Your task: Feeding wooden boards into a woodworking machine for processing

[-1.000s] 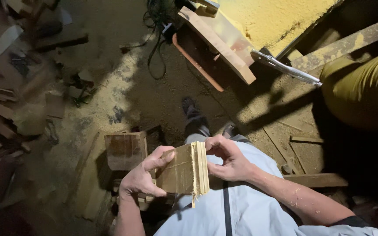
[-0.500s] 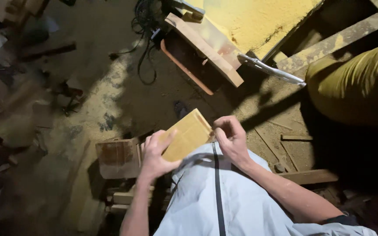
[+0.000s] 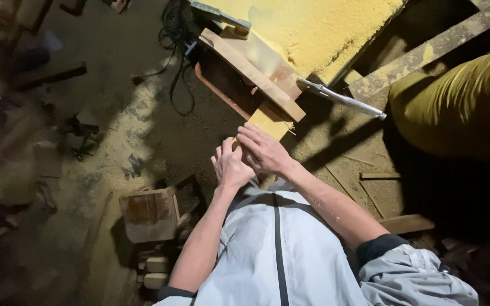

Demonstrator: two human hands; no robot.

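A stack of thin wooden pieces point(image 3: 267, 122) is held just above the middle of the frame, with both hands pressed onto its near end. Its long axis is tilted, running from the hands at lower left up toward the upper right, and its far end is pointed at, and seems to be tucked under, the edge of a long wooden plank point(image 3: 250, 73) that is laid diagonally across the upper centre. The right hand point(image 3: 265, 150) is laid over the stack with the fingers bent around its near end, grasping it; the left hand point(image 3: 231, 165) is set against the stack from the lower left, fingers upright and closed on its end, touching the right hand. Beyond the plank a wide heap of yellow sawdust point(image 3: 319, 31) is seen at the top of the frame. A metal bar point(image 3: 344, 99) is angled down to the right from the plank's lower end. A tangle of dark cable point(image 3: 177, 34) is spread on the floor at upper centre-left. A small wooden stool point(image 3: 148, 212) is seen at lower left, beside the left forearm. An olive-coloured sack-like bulk point(image 3: 460, 110) is found at the right edge.
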